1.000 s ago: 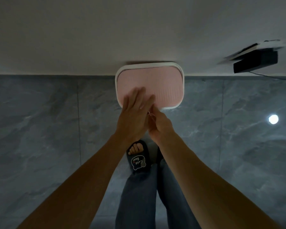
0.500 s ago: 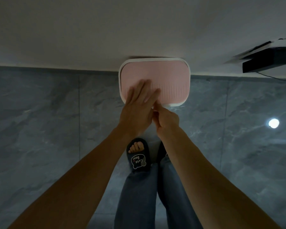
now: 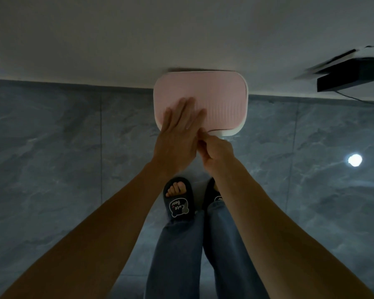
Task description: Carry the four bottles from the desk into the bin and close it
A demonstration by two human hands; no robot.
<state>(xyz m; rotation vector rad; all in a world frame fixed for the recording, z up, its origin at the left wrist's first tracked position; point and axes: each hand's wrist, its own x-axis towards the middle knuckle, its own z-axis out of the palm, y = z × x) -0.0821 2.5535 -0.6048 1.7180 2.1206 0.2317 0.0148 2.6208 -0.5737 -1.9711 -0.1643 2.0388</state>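
A bin with a pink lid [image 3: 220, 98] and a white rim [image 3: 231, 132] stands on the floor against the wall, directly below me. The lid lies flat over the bin. My left hand [image 3: 179, 130] rests flat on the lid's near left part, fingers stretched and together. My right hand [image 3: 216, 152] is curled at the bin's near rim, its fingertips pinching at the lid's front edge. No bottles are in view; the bin's inside is hidden by the lid.
Grey marble-look floor tiles [image 3: 52, 169] spread all around, with a bright light reflection [image 3: 354, 160] at the right. A white wall [image 3: 138, 39] runs behind the bin. A dark box with a cable [image 3: 350, 77] sits by the wall at right. My slippered feet [image 3: 178, 199] stand just before the bin.
The view has shifted so the bin sits a little higher and further right. My left hand has slid slightly further onto the lid; my right hand stays at the front edge.
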